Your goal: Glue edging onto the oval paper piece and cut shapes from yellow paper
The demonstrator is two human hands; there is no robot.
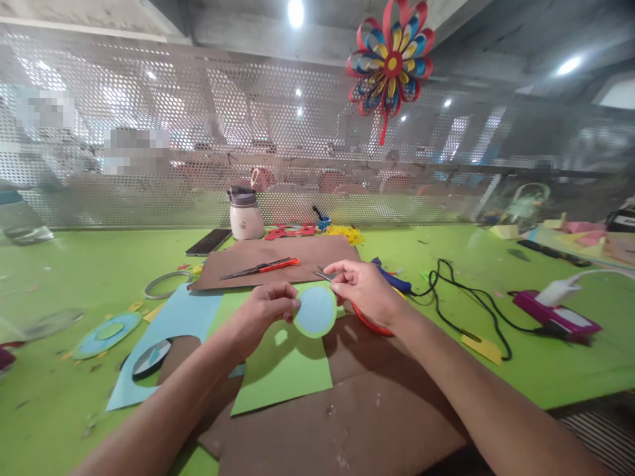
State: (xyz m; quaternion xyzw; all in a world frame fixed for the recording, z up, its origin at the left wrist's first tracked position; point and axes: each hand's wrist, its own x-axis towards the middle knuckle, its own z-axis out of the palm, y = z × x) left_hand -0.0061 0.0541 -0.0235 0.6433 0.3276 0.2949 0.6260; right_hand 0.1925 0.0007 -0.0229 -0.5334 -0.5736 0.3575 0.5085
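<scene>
A round light-blue paper disc with a pale green border (316, 311) is held upright between my two hands. My left hand (265, 311) is closed, pinching the disc's left edge between thumb and finger. At the upper right edge, my right hand (364, 291) is closed with its fingertips on the rim. Pointed metal tips (323, 274) show just beyond the right fingers; I cannot tell whether that hand holds them. Below the disc lies a light green paper sheet (292, 377) on brown cardboard (387, 410). A red curved edge (372, 322) shows under my right hand.
Orange-handled scissors (280, 264) lie on the rear cardboard. At left are blue paper with a cut-out hole (171, 317), a tape roll (151, 360) and a blue paper ring (106, 335). A blue-handled tool (394, 279), black cord (479, 311), magenta power strip (555, 317) and white bottle (245, 215) surround the work.
</scene>
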